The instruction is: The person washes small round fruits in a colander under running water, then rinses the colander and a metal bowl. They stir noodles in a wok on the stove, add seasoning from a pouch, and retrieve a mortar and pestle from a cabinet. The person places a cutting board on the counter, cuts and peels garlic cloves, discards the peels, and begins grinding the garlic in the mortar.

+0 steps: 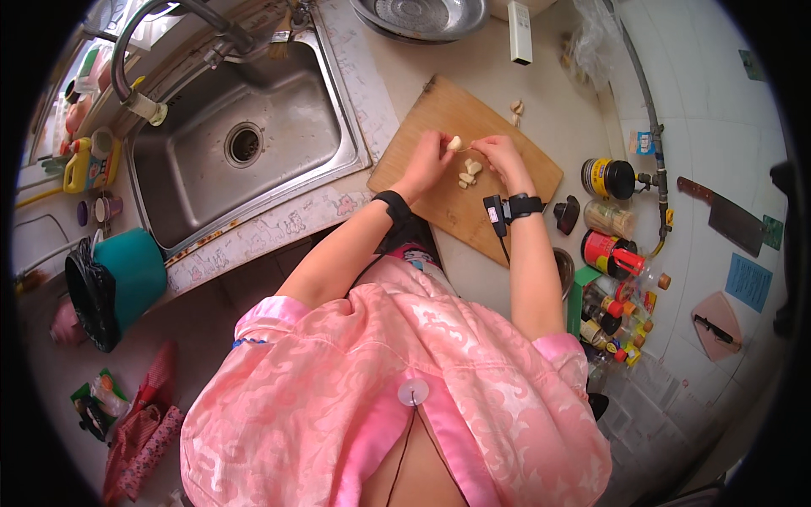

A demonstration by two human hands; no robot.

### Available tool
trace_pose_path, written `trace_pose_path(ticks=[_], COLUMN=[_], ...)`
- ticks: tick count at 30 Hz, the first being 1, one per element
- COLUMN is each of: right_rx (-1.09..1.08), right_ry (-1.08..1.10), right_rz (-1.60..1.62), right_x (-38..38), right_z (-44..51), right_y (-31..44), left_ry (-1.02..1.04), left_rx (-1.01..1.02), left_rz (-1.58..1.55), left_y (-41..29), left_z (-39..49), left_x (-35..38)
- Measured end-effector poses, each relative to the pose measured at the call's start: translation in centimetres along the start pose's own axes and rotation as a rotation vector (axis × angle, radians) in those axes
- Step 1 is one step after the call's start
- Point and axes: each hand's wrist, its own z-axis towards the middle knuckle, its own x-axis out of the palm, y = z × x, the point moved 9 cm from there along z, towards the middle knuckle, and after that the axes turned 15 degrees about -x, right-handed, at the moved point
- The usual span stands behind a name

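A wooden cutting board (443, 114) lies at an angle on the counter, right of the sink. Over its middle, my left hand (431, 155) holds a pale garlic clove (454, 144) between thumb and fingertips. Just to the right of the clove, my right hand (500, 156) pinches a thin shred, apparently garlic skin (466, 149). Several peeled garlic cloves (469, 172) lie in a small cluster on the board below the two hands. Unpeeled garlic (517, 109) rests on the counter beyond the board's upper right edge.
A stainless steel sink (209, 190) is at the left, under a curved faucet (120, 70). Metal colanders (424, 19) stand behind the board. Jars (608, 179) and bottles (611, 317) line the right side. A cleaver (735, 222) hangs on the tiled wall.
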Motion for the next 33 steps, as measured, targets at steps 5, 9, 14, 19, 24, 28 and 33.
trace_pose_path(ticks=[5, 9, 14, 19, 24, 28, 33], right_rx=[-0.148, -0.265, -0.281, -0.256, -0.284, -0.235, -0.735], right_ry=[-0.092, -0.176, -0.109, -0.073, -0.160, -0.152, 0.489], right_rz=[-0.179, -0.261, -0.301, -0.448, -0.535, -0.097, 0.188], right_x=[-1.2, -0.4, 0.6, -0.1, -0.4, 3.9, 25.8], right_z=[0.1, 1.1, 0.8, 0.1, -0.5, -4.5, -14.3], right_y=[-0.6, -1.0, -0.2, 0.1, 1.9, 11.0, 34.6], left_ry=[-0.085, -0.101, -0.146, -0.094, -0.046, 0.110, 0.121], left_rx=[0.028, 0.046, 0.131, 0.167, 0.211, 0.116, -0.071], left_rz=[0.122, 0.109, 0.171, 0.236, 0.114, 0.054, 0.011], left_y=[-0.6, -0.9, -1.2, -0.6, -0.6, 0.0, 3.5], left_z=[0.1, -0.2, -0.4, -0.2, -2.2, -7.2, -20.2], left_x=[0.6, 0.7, 0.8, 1.2, -0.6, -8.1, -28.0])
